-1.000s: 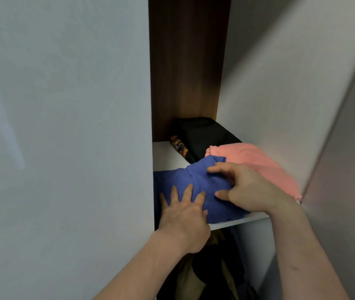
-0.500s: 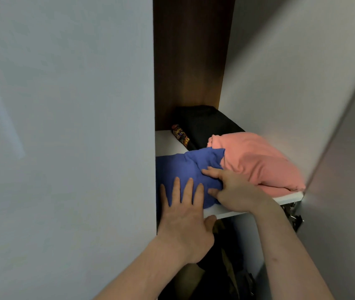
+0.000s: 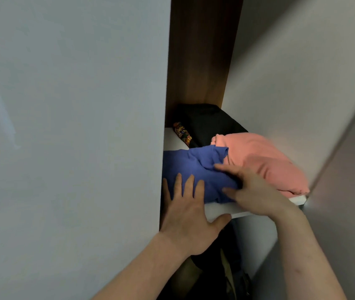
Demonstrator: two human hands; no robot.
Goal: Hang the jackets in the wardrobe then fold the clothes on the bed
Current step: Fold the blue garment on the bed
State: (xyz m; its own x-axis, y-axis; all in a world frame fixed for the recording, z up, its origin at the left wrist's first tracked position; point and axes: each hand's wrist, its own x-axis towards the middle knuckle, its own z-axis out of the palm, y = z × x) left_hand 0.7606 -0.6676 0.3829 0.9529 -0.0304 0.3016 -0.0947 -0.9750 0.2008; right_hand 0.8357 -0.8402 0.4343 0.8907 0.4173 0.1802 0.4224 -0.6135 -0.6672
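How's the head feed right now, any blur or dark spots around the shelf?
Head view: right hand is motion-blurred, left hand sharper on the blue garment; the black clothing at the shelf's back is deep in shadow, as is the space below the shelf; the pink garment is evenly lit; wide-angle lens bends the wardrobe door edges.

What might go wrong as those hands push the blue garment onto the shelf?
The blue garment sits at the shelf front edge, so it may slip off once the left hand and right hand let go. Pushing it sideways could also crowd the pink garment, whose corner already overhangs the edge.
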